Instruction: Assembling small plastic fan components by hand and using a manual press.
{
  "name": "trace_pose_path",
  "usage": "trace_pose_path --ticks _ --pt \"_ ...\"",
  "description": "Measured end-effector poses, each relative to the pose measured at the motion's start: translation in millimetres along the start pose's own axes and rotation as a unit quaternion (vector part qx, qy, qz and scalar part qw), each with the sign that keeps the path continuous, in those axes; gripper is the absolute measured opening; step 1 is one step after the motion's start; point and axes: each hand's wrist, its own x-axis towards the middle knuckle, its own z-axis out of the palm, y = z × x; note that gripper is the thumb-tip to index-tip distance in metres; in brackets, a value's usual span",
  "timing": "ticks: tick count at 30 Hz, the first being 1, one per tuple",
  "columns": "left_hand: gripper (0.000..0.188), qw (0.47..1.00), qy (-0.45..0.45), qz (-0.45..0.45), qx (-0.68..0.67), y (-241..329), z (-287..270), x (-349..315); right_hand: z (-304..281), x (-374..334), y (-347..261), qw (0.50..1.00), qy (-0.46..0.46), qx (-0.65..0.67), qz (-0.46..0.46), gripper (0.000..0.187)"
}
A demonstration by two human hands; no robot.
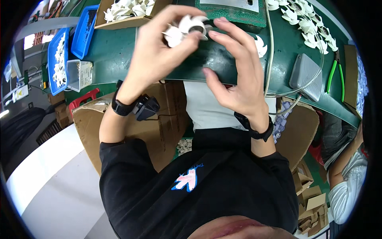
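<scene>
My left hand (153, 51), at the far edge of my reach above the green table, is closed on a white bladed fan wheel (194, 24). The thumb presses against its dark round hub. More white blades (173, 36) show beneath those fingers; whether they belong to a second wheel I cannot tell. Opposite it, my right hand (240, 65) has thumb and fingers spread apart, its fingertips close to the fan wheel's right side, with nothing seen in its grasp. Another white fan wheel (260, 46) lies on the table just beyond the right hand.
A cardboard box (119, 24) of white fan wheels and blue trays (82, 38) stand left. Ahead is a green machine base (238, 18). On the right are loose fan wheels (308, 26), a grey foot pedal (306, 75) with cables, green-handled pliers (336, 75) and another person's arm (346, 159).
</scene>
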Motion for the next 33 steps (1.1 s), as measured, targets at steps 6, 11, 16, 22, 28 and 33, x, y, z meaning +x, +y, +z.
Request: trace_pose_path --ticks 6,11,16,22,28,33 --pt "0.054 0.936 0.239 0.070 0.250 -34.0 -59.3 23.7 -49.2 1.4 -11.0 0.907 -0.064 -0.408 0.083 0.043" --pt "0.074 0.887 0.208 0.079 0.404 -44.4 -52.7 21.7 -46.5 -1.1 -0.9 0.889 -0.092 -0.440 0.091 0.037" --pt "0.067 0.944 0.076 0.249 0.201 3.2 -18.5 6.3 -42.9 -4.8 -22.1 0.966 0.000 0.108 0.235 0.042" --pt "0.061 0.957 -0.023 0.269 0.109 24.0 23.2 -10.6 -30.5 -16.9 -30.1 0.813 0.015 0.471 0.344 0.042" --pt "0.058 0.962 -0.028 0.250 0.106 23.7 24.1 -13.2 -36.6 -25.9 -27.1 0.844 0.002 0.423 0.331 0.043" --pt "0.057 0.965 -0.025 0.234 0.111 30.1 18.4 -10.8 -65.3 -22.0 -29.5 0.891 0.012 0.336 0.304 0.048"
